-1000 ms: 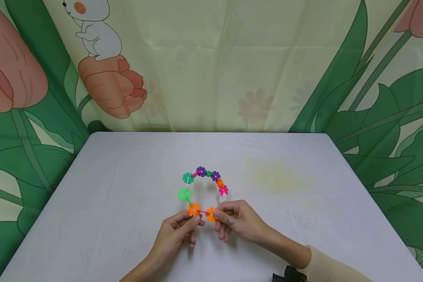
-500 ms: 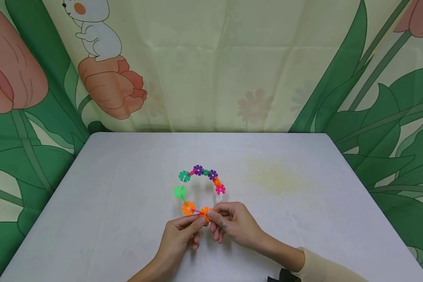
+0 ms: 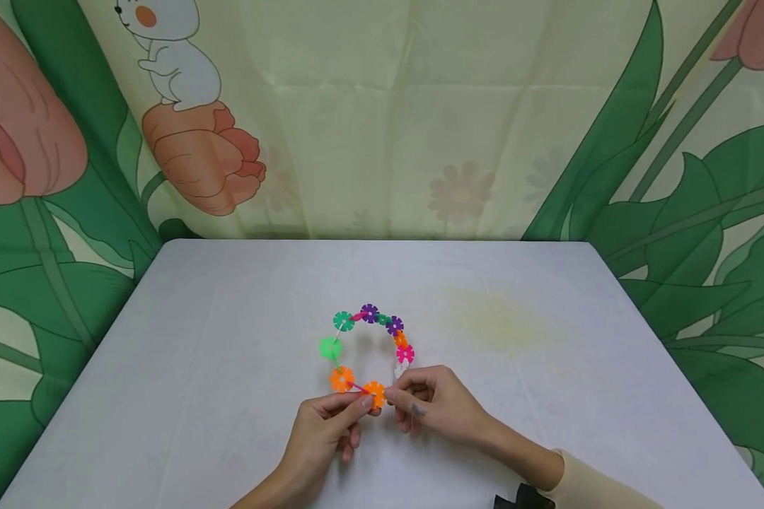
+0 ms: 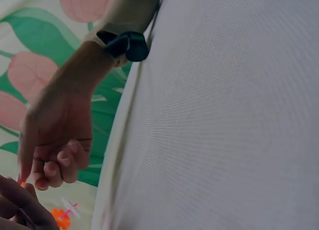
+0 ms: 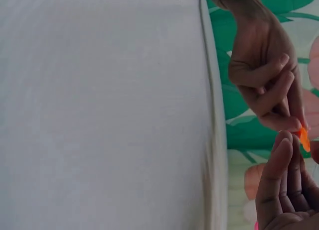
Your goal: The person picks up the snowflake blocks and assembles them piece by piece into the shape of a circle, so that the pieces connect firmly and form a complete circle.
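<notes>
A ring of plastic snowflake discs (image 3: 331, 348) in green, purple, pink, white and orange is held up over the table in the head view. My left hand (image 3: 321, 428) pinches the front orange disc (image 3: 375, 394) between thumb and index finger. On the ring's right side, my right hand (image 3: 442, 403) pinches at that disc's right edge, close below the white disc (image 3: 401, 369), which it partly covers. The right wrist view shows the orange disc edge-on between the fingertips of both hands. Another orange disc (image 3: 342, 379) is joined to the front one by a thin pink disc.
A white cloth covers the table (image 3: 197, 339), with a pale yellow stain (image 3: 499, 322) right of the middle. Behind and beside it hangs a curtain (image 3: 382, 141) printed with tulips and a rabbit. A black strap (image 3: 525, 497) sits by the right sleeve.
My left hand has shifted from the left orange disc to the front one. My right thumb has drawn back from over that disc to its right edge. The ring swayed left, then right.
</notes>
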Demonstrator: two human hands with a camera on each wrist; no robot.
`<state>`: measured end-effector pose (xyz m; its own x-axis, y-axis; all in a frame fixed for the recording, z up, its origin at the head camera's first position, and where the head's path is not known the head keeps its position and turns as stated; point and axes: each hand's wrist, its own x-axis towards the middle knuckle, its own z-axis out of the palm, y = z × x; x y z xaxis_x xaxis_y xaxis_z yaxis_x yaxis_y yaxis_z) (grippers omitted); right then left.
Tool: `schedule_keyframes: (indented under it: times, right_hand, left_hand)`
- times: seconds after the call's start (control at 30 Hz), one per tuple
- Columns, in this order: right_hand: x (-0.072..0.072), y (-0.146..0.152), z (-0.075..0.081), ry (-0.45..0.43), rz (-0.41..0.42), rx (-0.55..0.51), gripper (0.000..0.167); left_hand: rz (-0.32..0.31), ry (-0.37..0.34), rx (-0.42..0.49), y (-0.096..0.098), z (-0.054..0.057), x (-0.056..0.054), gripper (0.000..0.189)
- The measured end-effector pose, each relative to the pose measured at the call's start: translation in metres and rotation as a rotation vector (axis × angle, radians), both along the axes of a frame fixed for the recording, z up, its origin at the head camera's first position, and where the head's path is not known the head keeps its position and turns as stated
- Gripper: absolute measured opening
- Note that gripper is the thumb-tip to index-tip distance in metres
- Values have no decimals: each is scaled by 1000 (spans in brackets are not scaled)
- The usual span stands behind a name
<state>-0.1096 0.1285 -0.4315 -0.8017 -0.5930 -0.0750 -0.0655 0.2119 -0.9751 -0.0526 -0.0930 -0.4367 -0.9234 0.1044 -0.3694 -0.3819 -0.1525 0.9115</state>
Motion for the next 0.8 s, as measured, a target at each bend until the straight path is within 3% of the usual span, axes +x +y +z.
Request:
schedule_keyframes:
  times: [0.07,0.13,0.27,0.37,0.53,0.7,0.8]
  right_hand:
    - [-4,7,-2,6,-33,-10,30]
    - [-9,12,-4,-17,-121,-3,28]
    - [-17,16,-5,-156,-361,39,25]
    - [-22,17,-5,-247,-439,42,31]
    - [-23,21,-7,-301,-346,16,42]
    - [-22,24,-8,-337,-219,-54,39]
    - [-21,24,-8,-347,-187,-82,37]
  left_hand:
    - [-6,-3,-3,0,0,0,38]
    - [-12,-1,-1,-1,0,1,38]
    - [-31,0,9,-1,0,2,39]
    - [-47,-8,17,-2,2,3,39]
    - [-57,-19,33,-2,2,4,38]
    - [-51,-17,39,-3,2,4,38]
    - [-44,-10,33,-2,2,4,38]
